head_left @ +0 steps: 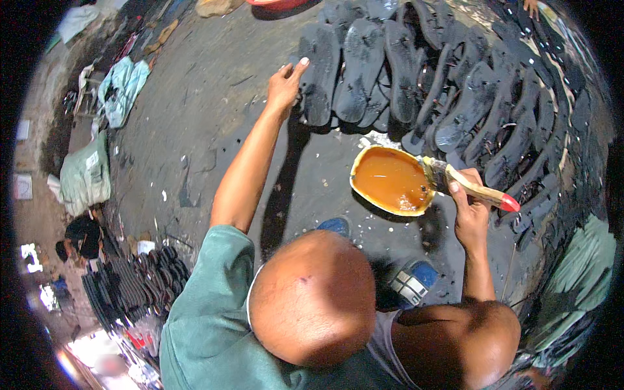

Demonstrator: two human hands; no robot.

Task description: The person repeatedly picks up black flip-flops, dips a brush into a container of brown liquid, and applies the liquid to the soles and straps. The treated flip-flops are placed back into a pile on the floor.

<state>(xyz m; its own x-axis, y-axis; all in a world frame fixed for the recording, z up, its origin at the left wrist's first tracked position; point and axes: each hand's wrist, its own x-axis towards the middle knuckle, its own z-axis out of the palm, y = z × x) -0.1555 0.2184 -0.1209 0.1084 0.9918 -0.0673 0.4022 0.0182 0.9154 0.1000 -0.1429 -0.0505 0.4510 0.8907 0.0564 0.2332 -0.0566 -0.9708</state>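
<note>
My right hand is closed around a paintbrush with a pale handle and a red tip. The brush's dark bristle end rests at the right rim of a shallow bowl of amber-brown liquid, which looks like glue. Farther away, my left hand reaches forward to the left edge of a black shoe sole, the nearest in a group. Its thumb points out, apart from the other, bent fingers. Whether it touches the sole, I cannot tell.
Several black soles lie overlapping at the far right. More dark soles are stacked at the left. Cloths lie at the left and a green cloth at the right. My knees are close below. Another person's hand shows at the top right.
</note>
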